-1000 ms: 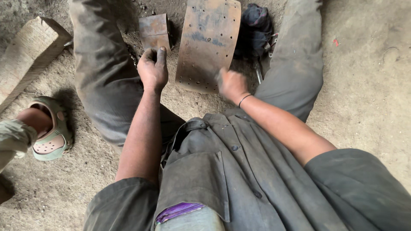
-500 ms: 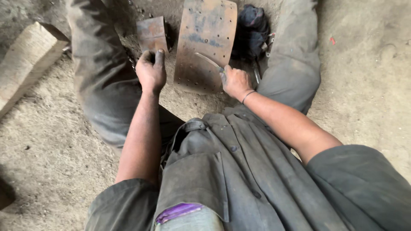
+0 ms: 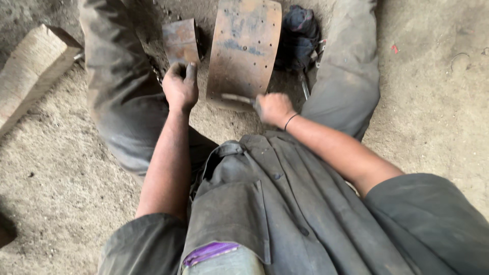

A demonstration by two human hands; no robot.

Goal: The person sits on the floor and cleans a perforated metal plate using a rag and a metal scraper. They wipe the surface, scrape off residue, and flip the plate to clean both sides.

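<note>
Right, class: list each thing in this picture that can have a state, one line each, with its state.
Large curved metal plate: rusty, lying on the ground, holes along it.
Small metal piece: rusty, by the left hand.
Left hand: closed, resting on the ground.
Right hand: shut on a thin tool.
Dark cloth: bunched.

Soft, even daylight fills the scene, brightest on the pale dusty concrete floor (image 3: 433,76) at the upper right of the frame. Shadows are faint and diffuse; the darkest patch sits at the top centre around the crumpled dark cloth (image 3: 298,35). No glare shows on the curved rusty metal plate (image 3: 244,51). The right hand (image 3: 274,108) is smeared by motion blur. Wide-angle distortion bends the lower corners.
</note>
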